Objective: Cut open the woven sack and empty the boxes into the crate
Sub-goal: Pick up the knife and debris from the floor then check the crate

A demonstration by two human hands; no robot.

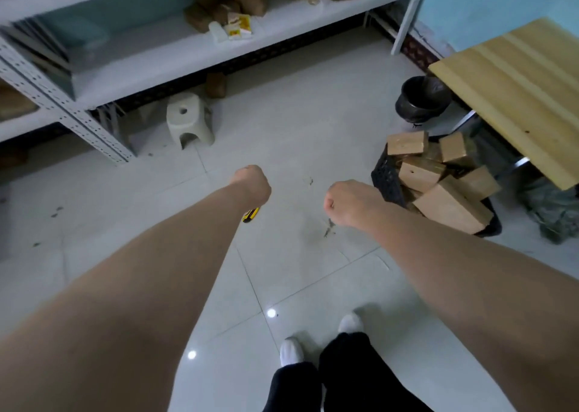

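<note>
A black plastic crate stands on the floor at the right, heaped with several brown cardboard boxes. My left hand is stretched out over the floor, fist closed on a yellow and black utility knife whose end sticks out below the wrist. My right hand is a closed fist just left of the crate, with nothing visible in it. A crumpled grey-green sack lies on the floor under the table, right of the crate.
A white metal shelf rack holding more brown boxes runs along the back. A small white stool stands before it. A black bin and a wooden table sit at the right. My feet stand on pale tiles.
</note>
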